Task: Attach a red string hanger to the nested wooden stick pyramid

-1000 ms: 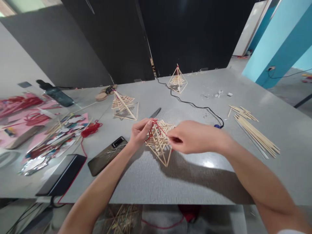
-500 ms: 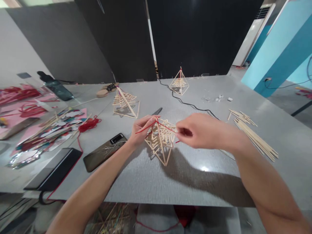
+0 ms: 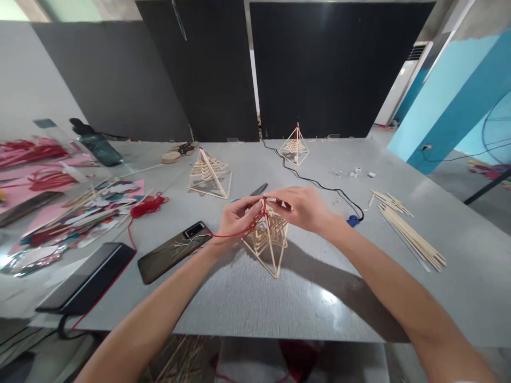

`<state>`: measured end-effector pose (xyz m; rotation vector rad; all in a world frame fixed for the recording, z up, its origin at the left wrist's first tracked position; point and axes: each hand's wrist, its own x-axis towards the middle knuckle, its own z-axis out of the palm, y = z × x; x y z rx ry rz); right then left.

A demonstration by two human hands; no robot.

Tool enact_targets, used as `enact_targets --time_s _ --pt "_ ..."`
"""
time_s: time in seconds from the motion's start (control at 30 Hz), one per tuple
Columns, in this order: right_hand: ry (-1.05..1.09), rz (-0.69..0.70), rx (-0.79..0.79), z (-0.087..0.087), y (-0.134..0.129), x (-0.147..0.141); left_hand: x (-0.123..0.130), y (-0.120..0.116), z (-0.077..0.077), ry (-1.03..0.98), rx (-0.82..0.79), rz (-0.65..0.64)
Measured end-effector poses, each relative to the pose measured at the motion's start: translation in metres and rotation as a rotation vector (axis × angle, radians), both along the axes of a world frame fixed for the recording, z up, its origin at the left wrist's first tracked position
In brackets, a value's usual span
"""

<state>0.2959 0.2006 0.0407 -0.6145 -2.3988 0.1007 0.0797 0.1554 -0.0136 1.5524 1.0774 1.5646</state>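
Note:
A pyramid frame of thin wooden sticks (image 3: 272,250) stands on the table in front of me. My left hand (image 3: 240,214) pinches its top between thumb and fingers. Red yarn (image 3: 227,235) runs over my left wrist and loops round the peak. My right hand (image 3: 297,205) is closed at the same peak, its thumb and fingertips pinching the red yarn there. The fingers partly cover the tip, so the knot is hard to make out. Behind my hands lie scissors (image 3: 260,189), partly hidden.
Two similar stick pyramids stand farther back, one left (image 3: 210,175), one right (image 3: 295,146). A phone (image 3: 171,255), a red yarn bundle (image 3: 149,206) and a dark box-like device (image 3: 88,276) lie left. Loose sticks (image 3: 413,236) lie right, near a black cable (image 3: 319,183).
My right hand has come in from the right to the pyramid's peak, beside my left hand. The yarn that was stretched between the hands is now gathered round the tip.

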Motion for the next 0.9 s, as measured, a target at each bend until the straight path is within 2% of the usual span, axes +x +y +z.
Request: enact_targets --time_s 0.23,0.67,0.77,0.9 --pt "0.031 -0.002 0.065 -0.004 -0.003 -0.001 0.001 -0.001 -0.004 -0.097 -0.044 -0.025" --pt "0.035 -0.018 0.153 -0.012 -0.001 -0.004 -0.001 -0.004 -0.001 -0.033 -0.046 0.016" --pt "0.018 -0.044 0.249 -0.014 -0.001 -0.006 -0.001 -0.006 0.001 -0.027 -0.057 -0.004" --pt "-0.027 -0.109 0.482 -0.019 -0.002 -0.012 0.0 -0.005 0.0 -0.012 -0.025 0.003"
